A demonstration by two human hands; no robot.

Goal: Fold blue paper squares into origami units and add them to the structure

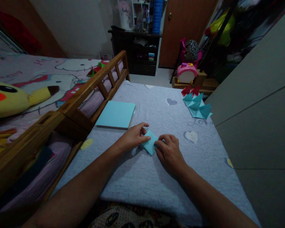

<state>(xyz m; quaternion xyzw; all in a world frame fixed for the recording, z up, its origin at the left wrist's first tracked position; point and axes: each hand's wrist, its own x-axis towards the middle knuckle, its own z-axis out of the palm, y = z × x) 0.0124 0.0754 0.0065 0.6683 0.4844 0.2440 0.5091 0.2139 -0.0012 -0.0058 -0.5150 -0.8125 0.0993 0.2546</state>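
A small folded square of light-blue origami paper (149, 144) lies on the cloth between my two hands, turned so a corner points toward me. My left hand (134, 135) holds its left edge, with the thumb lying on top and the fingers curled near the upper left corner. At the right corner, my right hand (169, 150) pinches the paper between thumb and index finger. To the upper left rests a stack of light-blue paper sheets (116, 114). Folded light-blue paper pieces (197, 106) and red ones (190, 91) stand at the far right edge.
A wooden bed rail (95, 80) runs along the left, with a yellow plush toy (11, 98) on the bed beyond. A pale cabinet (258, 104) borders the right side. Past the far edge stand a dark shelf (137, 52) and a pink toy case (187, 73).
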